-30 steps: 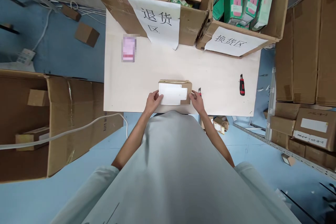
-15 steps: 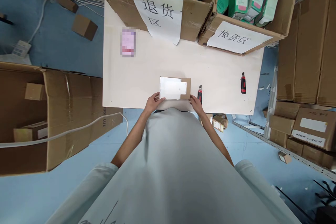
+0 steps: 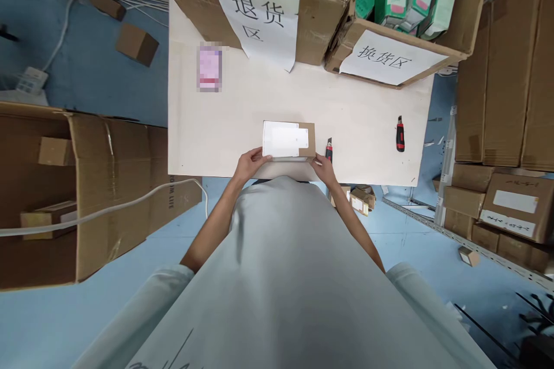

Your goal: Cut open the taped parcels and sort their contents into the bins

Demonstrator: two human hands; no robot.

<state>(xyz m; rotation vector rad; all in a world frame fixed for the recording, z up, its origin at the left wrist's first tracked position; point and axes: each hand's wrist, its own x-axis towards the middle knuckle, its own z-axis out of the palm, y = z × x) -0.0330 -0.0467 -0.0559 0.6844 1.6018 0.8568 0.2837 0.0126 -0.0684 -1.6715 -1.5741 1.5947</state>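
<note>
A small brown cardboard box (image 3: pixel 306 151) with a white label (image 3: pixel 281 139) over most of its top is between my hands, near the table's front edge. My left hand (image 3: pixel 250 164) grips its left end, thumb at the front corner. At the opposite end my right hand (image 3: pixel 324 169) holds the front right corner between thumb and fingers. Just beyond that hand lies a red and black utility knife (image 3: pixel 329 150), its lower part hidden by the hand. Whether the box rests on the table or is slightly raised, I cannot tell.
On the white table (image 3: pixel 363 115) lie a second utility knife (image 3: pixel 400 134) and a blurred pink item (image 3: pixel 209 67). Two open cartons stand at the back, with a handwritten paper sheet (image 3: pixel 264 17) and another sheet (image 3: pixel 389 57). A large open carton (image 3: pixel 116 184) is at left, a shelf with boxes at right.
The box has tilted, so its front side now shows below the labelled top. Both hands keep hold of its ends. The whole view has shifted slightly.
</note>
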